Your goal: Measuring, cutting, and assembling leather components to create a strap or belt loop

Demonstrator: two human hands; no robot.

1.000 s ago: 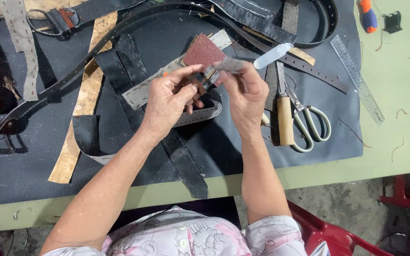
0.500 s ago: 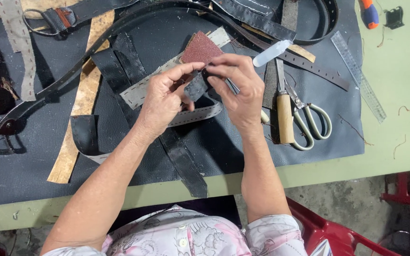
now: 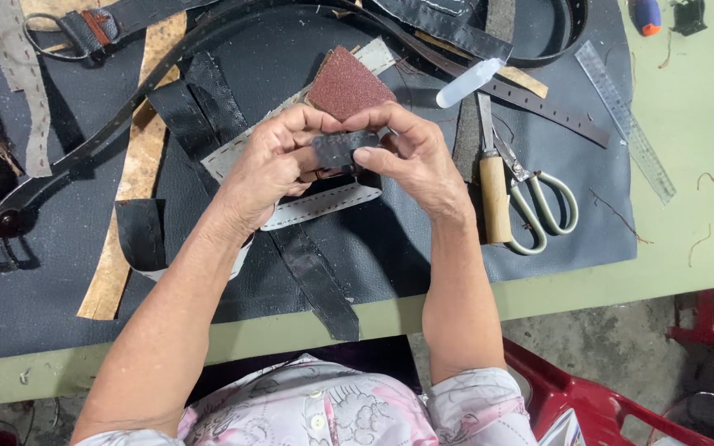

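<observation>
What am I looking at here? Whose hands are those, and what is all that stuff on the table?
The picture comes from a camera worn on a person's head, looking down, so the arms reach up from the bottom. The left hand and right hand together pinch a small dark leather piece. Under them lies a big dark mat on a green table. On the mat you can see reddish sandpaper, long black straps, scissors, a wooden-handled tool and a little clear bottle. A see-through ruler lies at the mat's right edge.
</observation>
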